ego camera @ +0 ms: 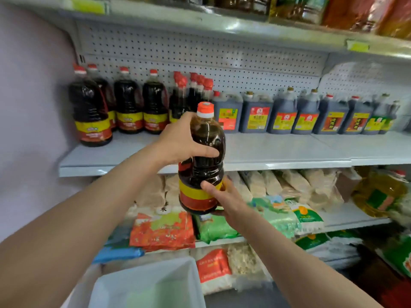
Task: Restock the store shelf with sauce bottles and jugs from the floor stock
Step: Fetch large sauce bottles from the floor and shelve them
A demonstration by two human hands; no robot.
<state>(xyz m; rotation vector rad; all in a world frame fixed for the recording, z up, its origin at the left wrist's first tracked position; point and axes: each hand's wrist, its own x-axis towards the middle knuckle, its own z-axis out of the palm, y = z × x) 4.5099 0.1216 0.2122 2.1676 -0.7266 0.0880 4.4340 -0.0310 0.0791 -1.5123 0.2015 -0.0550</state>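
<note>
shelf (pixel 266 152) ahead — fingers (pixel 206 152) round bottle (pixel 202 161)

Bottles (pixel 124 105) left of jugs (pixel 289 114) on shelf (pixel 278 150).

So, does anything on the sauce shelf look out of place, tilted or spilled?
Nothing is spilled or toppled. One big bottle at the far left stands forward of its row, close to the shelf edge. The bottle in both hands, left hand and right hand, is upright and capped.

Dark sauce bottle (pixel 201 161), orange cap, red-yellow label, upright, held in front of shelf (pixel 278 152)
</note>
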